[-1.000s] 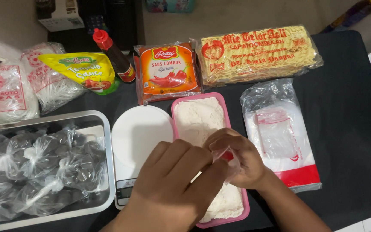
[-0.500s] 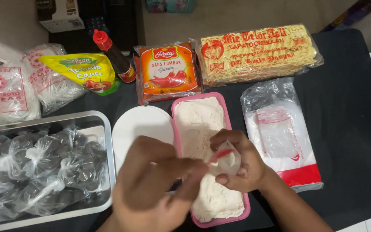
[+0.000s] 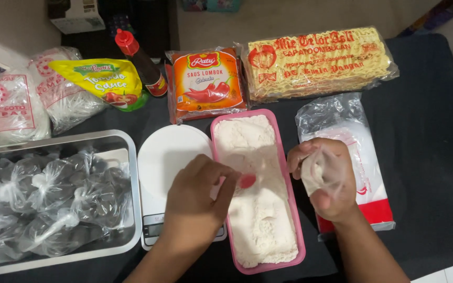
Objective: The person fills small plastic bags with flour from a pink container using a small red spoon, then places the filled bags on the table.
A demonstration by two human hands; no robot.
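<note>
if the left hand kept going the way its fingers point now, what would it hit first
Probably the white powder in the pink rectangular plastic tub. The left hand points right, over the tub's near rim, with a small red scoop-like thing at its fingertips. Height above the powder is unclear, so it might pass over towards the right hand.

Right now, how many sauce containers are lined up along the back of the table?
3: a yellow sauce pouch at back left, a dark bottle with a red cap beside it, and an orange chili sauce pouch at centre. Others may sit outside the frame.
</note>
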